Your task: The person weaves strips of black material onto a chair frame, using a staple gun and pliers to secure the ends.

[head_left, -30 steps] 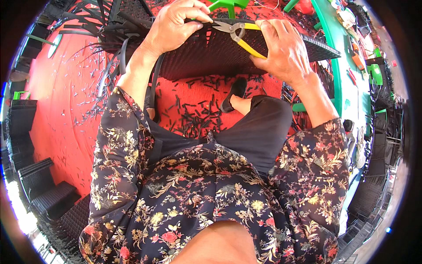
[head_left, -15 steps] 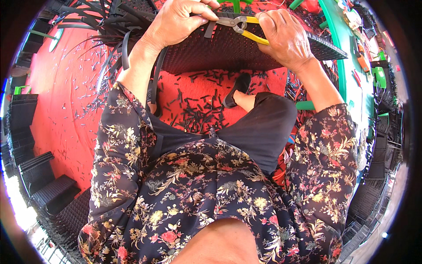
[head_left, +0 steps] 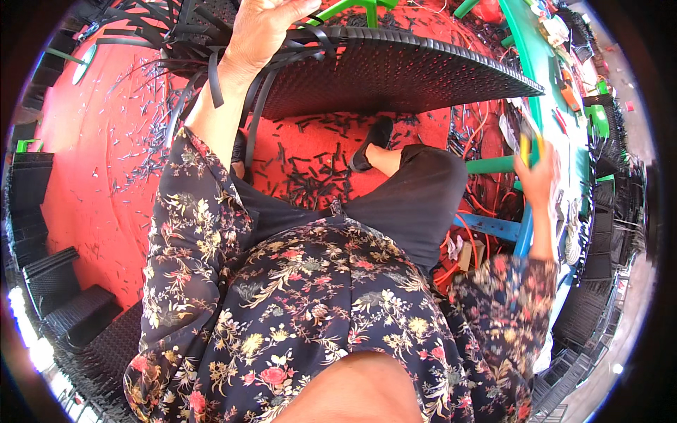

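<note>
Near the top edge, my left hand (head_left: 262, 32) is raised beside the rim of a curved black woven panel (head_left: 402, 74). Its fingers are pressed together, and a loose black strip (head_left: 325, 44) bends just below the fingertips. Whether they pinch that strip is not plain. Over by the green table edge, my right hand (head_left: 540, 176) is closed round yellow-handled cutters (head_left: 525, 146), both smeared by motion. More long black strips (head_left: 215, 79) hang in a bunch round my left wrist.
Black offcuts (head_left: 310, 180) litter the red floor covering (head_left: 92, 176). At right, a green-edged table (head_left: 536, 77) carries tools, including an orange-handled one (head_left: 568, 92). Green and blue bars (head_left: 493, 225) stand beneath it. Stacked black woven pieces (head_left: 77, 303) line the left side.
My right hand has left the panel's edge and swung right and down toward the table with the cutters. The left hand has shifted slightly left and up.
</note>
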`<state>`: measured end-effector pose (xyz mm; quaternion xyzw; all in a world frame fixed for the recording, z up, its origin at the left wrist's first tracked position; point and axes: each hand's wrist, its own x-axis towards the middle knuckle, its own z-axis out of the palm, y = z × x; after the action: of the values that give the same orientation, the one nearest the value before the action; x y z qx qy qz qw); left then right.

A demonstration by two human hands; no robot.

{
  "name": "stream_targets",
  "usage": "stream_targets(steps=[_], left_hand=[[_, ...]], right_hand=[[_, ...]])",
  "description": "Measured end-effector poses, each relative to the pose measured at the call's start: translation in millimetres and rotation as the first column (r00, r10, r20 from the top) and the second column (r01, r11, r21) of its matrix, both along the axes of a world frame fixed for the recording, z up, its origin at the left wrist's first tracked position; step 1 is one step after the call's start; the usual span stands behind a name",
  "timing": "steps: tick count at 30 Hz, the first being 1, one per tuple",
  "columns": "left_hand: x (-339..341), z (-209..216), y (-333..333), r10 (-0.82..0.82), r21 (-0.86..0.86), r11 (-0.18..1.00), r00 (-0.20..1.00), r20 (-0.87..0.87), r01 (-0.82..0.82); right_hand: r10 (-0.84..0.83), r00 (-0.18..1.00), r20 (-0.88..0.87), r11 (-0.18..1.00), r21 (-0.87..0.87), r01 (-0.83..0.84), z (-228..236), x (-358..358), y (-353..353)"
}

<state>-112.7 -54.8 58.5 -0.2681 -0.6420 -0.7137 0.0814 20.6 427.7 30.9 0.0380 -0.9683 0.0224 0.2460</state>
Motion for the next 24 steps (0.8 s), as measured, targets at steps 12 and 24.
stream_targets(steps=[12,24], left_hand=[[17,-19,8,0.031,0.148,0.989,1.0,-0.001,-0.03],[32,-29,23,0.078,0.026,0.996,0.996,0.047,-0.08]], right_hand=[[-0.911,0.281,0.301,0.363,0.265,0.893,-28,281,178],[0.681,0.699,-0.218,0.687,-0.14,-0.713,29,-47,-262]])
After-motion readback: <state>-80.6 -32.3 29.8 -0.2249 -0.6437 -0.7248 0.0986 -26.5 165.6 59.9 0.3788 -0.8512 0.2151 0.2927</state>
